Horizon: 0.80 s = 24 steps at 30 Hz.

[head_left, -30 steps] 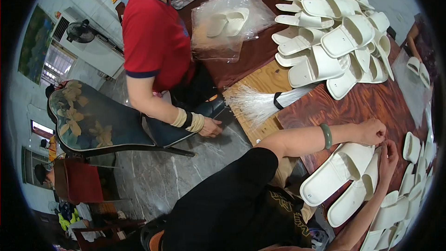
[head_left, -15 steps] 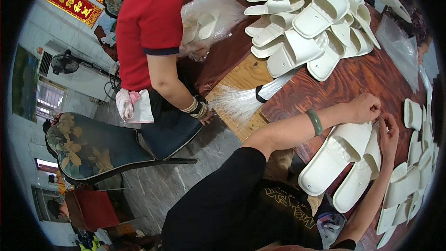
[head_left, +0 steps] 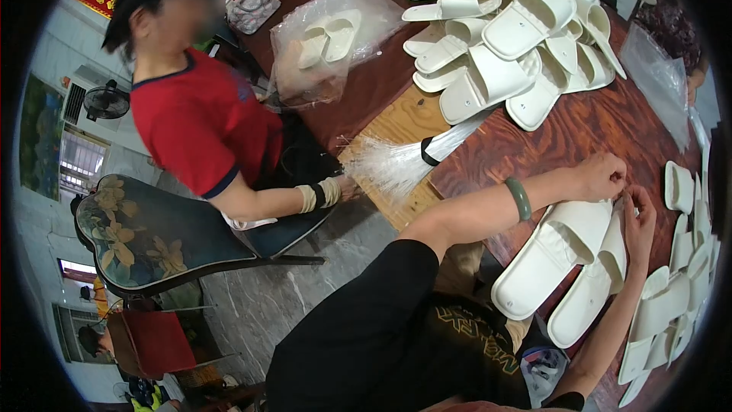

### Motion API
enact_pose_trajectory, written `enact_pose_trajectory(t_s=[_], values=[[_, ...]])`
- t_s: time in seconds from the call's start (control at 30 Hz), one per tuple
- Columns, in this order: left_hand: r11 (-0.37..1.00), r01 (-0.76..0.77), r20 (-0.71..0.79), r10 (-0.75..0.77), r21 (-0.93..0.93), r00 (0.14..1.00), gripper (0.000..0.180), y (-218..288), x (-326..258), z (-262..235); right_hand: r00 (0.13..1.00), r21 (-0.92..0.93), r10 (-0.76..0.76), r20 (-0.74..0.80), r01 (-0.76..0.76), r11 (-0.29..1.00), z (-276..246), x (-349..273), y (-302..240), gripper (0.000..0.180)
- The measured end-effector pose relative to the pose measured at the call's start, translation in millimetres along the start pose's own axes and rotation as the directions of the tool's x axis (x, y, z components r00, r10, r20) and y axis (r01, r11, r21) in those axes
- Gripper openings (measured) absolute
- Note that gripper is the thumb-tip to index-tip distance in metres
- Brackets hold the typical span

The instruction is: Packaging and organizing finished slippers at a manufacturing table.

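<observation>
A pair of white slippers (head_left: 534, 271) lies side by side on the table between my forearms, toes toward me. Just past their far ends, my left hand (head_left: 602, 177), below a green bangle (head_left: 517, 200), has its fingers curled into a pinch. Close beside it, my right hand (head_left: 639, 221) is pinched too, its fingertips near the left hand's and next to the farther slipper. Whatever is between the fingers is too thin or hidden to make out. A bundle of clear, thin strands (head_left: 393, 168), bound with a black band, lies to the left of my hands.
A large pile of white slippers (head_left: 507, 84) covers the far table. More slippers (head_left: 659, 305) line the right side. A clear plastic bag (head_left: 335, 38) with slippers lies far left. A person in a red shirt (head_left: 206, 122) is by a padded chair (head_left: 141, 240); another person (head_left: 671, 38) is far right.
The person in red has leaned back and to the left, uncovering more of the plastic bag. At the far right, a slipper has shifted up and left. My hands have hardly moved.
</observation>
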State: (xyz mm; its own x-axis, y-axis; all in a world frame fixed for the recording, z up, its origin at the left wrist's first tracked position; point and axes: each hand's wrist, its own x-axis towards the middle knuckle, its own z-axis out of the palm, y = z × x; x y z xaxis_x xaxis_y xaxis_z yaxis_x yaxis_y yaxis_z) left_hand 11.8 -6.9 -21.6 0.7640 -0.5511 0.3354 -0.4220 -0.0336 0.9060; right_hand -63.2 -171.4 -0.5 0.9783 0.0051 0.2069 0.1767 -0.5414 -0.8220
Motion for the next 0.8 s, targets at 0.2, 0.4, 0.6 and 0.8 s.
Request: enact_pose_trajectory(t_s=[0.2,0.4,0.6,0.8], values=[[0.998,-0.058,0.073,0.056,0.025,0.996,0.017,-1,9,-1,0.992,-0.130,-0.118,-0.053,0.110,0.985,-2,2,-9,0.015],[0.996,0.084,0.194,-0.082,-0.004,0.978,0.016,2,1,-5,0.998,-0.047,-0.038,-0.052,0.035,0.998,3,2,0,0.013],[0.953,0.218,0.100,-0.201,-0.209,0.974,0.010,6,7,-3,0.987,-0.008,-0.122,-0.108,0.122,0.992,-1,5,17,0.017],[0.411,0.150,0.076,-0.191,-0.899,0.979,0.012,93,-23,-77,0.986,-0.094,-0.111,-0.123,0.100,0.991,-9,6,35,0.022]])
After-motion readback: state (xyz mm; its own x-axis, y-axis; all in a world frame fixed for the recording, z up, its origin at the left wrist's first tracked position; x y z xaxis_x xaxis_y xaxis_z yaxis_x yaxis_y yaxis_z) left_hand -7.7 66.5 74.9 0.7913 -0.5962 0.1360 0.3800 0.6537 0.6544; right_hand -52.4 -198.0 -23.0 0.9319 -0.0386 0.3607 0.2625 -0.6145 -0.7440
